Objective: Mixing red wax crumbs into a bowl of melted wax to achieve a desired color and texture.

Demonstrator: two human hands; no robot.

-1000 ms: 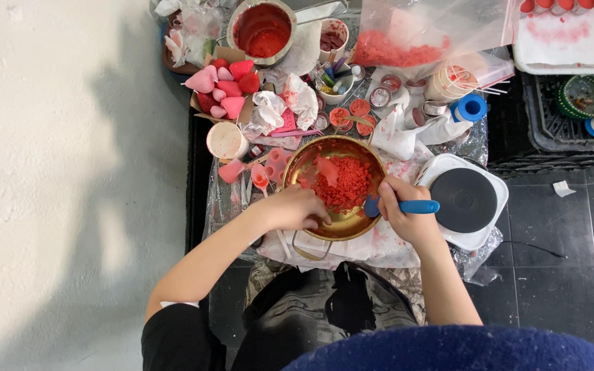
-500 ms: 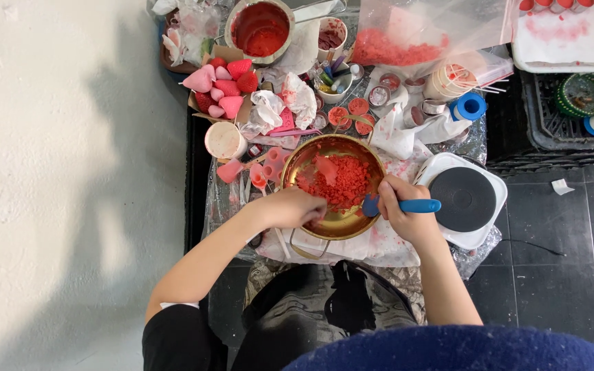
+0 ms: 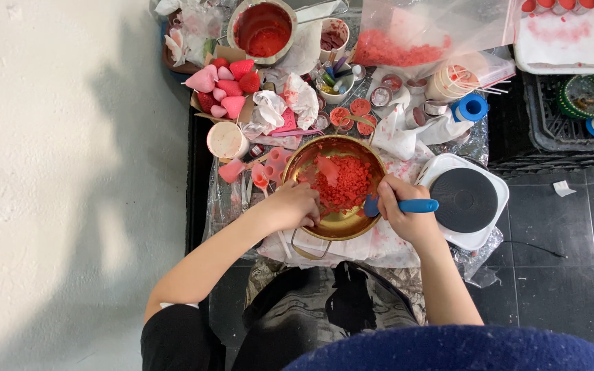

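- Nearest the camera, the left hand (image 3: 295, 205) sat curled over the near-left rim of the gold bowl (image 3: 338, 237), fingers bent onto the edge and gripping it, much as it had a second before.
- The right hand (image 3: 401, 211) was closed around the blue-handled spatula (image 3: 407, 205), handle pointing right toward the hotplate; its blade end touched the bowl's right rim (barely shifted since the earlier frame).
- Inside the bowl, the heap of red wax crumbs (image 3: 342, 187) lay toward the middle and far side, and it looked a touch more gathered than a second ago, with bare gold showing along the near wall.
- Just right of the bowl stood the white hotplate (image 3: 466, 200), its dark round plate bare, unmoved.
- Left of the bowl, a cream-coloured cup (image 3: 226, 139) and small pink moulded pieces (image 3: 231, 171) rested on the plastic-covered table (image 3: 379, 247).
- Farther back, a cluster of red and pink strawberry shapes (image 3: 223, 86) sat in a cardboard tray.
- Farthest, a metal pot of red liquid (image 3: 262, 31) and a clear bag of red flakes (image 3: 407, 38) held their places.
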